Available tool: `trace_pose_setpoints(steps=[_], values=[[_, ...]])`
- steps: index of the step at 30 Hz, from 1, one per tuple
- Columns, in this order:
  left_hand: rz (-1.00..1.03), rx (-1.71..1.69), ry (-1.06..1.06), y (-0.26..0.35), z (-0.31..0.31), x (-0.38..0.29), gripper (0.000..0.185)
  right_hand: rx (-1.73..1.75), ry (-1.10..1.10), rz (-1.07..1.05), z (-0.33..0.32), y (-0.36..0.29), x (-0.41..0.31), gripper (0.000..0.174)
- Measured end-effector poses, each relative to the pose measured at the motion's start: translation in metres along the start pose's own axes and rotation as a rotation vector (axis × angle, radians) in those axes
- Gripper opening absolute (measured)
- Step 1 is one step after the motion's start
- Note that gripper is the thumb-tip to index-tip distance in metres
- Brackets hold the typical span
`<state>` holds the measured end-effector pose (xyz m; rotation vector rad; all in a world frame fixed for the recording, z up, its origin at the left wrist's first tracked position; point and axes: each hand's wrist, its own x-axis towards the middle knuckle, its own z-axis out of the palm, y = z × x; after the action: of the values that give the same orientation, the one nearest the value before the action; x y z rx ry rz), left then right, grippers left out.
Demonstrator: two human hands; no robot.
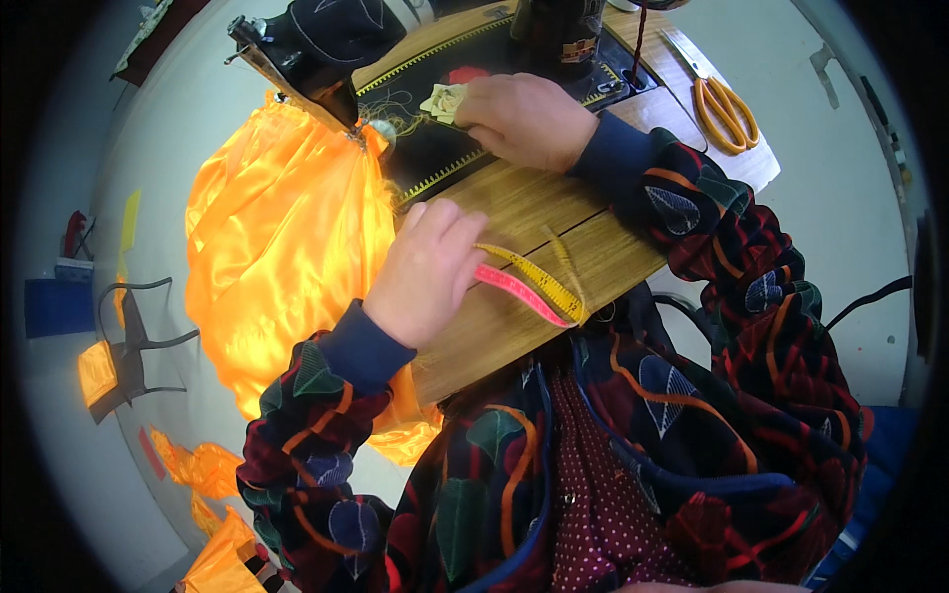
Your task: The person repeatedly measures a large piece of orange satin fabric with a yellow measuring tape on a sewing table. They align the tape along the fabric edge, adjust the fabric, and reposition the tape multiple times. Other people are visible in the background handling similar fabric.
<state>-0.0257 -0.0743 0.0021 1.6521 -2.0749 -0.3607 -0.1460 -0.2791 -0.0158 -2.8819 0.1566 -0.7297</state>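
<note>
My left hand [428, 270] is closed around a tape measure [545, 282] over the front of the wooden sewing table [511, 319]. The tape's yellow and pink sides show as it loops toward me, partly blurred. Farther back, my right hand [526, 118] is over the black machine bed [422, 156], its fingers bent beside a pale, petal-like patch [443, 102]. Whether those fingers hold anything is hidden. Bright orange satin fabric [289, 252] reaches up to the needle area of the sewing machine [326, 52] and hangs down at the left.
Scissors with orange handles [723, 115] lie at the table's back right corner. Loose threads [393, 111] are tangled near the needle. A red patch [467, 74] shows behind my right hand. More orange fabric [215, 467] and a dark strapped item [130, 348] are on the floor at left.
</note>
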Motion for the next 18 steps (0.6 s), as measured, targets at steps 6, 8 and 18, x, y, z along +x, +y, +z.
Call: trace_pose_setpoints(steps=[6, 8, 18], values=[[-0.406, -0.662, -0.06, 0.0, -0.035, 0.009, 0.005, 0.874, -0.246, 0.236, -0.034, -0.011, 0.006, 0.02], [-0.385, -0.819, -0.023, 0.005, -0.052, 0.012, 0.008, 1.118, -0.327, 0.244, -0.042, -0.024, 0.007, 0.028], [-0.404, -0.364, -0.116, 0.001, -0.139, -0.004, 0.012, 1.148, -0.307, 0.267, -0.052, -0.062, 0.003, 0.024]])
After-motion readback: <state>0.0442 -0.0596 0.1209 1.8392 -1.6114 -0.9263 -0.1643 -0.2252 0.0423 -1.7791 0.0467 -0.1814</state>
